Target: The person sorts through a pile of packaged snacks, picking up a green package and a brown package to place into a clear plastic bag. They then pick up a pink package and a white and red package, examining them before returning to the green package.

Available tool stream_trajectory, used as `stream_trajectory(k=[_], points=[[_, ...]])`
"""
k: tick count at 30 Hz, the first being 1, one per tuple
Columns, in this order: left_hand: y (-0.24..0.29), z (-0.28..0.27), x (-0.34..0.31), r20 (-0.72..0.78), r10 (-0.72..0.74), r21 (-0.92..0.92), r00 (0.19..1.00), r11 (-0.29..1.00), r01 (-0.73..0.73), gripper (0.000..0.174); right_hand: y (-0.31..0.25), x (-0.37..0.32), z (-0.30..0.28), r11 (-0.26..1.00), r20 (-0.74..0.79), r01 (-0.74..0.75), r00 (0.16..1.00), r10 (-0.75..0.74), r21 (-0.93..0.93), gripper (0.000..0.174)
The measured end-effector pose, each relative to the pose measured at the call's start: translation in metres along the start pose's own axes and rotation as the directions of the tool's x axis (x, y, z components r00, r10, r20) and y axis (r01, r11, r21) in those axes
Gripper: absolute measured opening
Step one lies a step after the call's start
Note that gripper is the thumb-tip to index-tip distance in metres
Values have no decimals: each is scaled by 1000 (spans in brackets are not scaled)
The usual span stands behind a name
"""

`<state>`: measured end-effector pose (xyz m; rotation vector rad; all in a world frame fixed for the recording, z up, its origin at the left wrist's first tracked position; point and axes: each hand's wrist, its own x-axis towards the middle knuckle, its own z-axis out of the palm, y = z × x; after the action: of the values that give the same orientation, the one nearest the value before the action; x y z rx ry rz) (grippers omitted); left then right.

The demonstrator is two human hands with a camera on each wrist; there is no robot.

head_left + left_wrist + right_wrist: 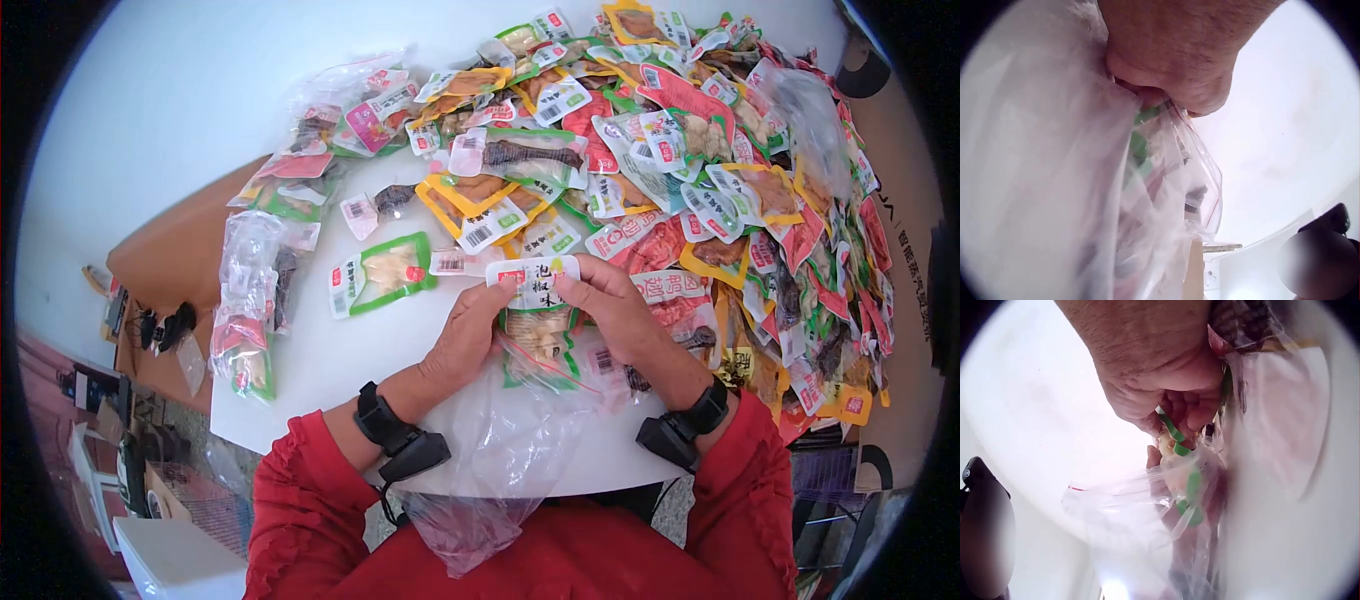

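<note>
Both hands hold the top of a green-edged snack packet (535, 285) with a white label, at the front of the white table. My left hand (462, 335) pinches its left upper corner, thumb over the label. On the right corner, my right hand (612, 310) has the same kind of grip. The packet's lower part sits in the mouth of a clear zip bag (490, 450), which hangs over the table edge toward the lap. Green edging of the packet (1192, 487) shows through the plastic in the right wrist view.
A large heap of snack packets (650, 150) covers the table's back and right. Filled clear bags (250, 270) line the left side. Left of the hands lies a loose green-edged packet (385, 275). A cardboard box (905, 300) stands at the right.
</note>
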<state>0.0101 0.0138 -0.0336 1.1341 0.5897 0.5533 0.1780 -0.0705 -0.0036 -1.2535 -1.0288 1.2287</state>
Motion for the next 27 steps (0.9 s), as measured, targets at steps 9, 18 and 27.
stream_trajectory(k=[9,18,27], points=[[9,14,-4,53,43,-90,998,995,-38,24,6,0,-5,994,-63,65,996,-59,93,25],[10,16,-5,83,62,-131,995,990,-51,22,9,2,-7,965,-39,225,972,-232,-135,26],[16,10,-7,-42,-35,70,999,997,38,31,11,4,-9,960,-26,235,970,-242,-155,23]])
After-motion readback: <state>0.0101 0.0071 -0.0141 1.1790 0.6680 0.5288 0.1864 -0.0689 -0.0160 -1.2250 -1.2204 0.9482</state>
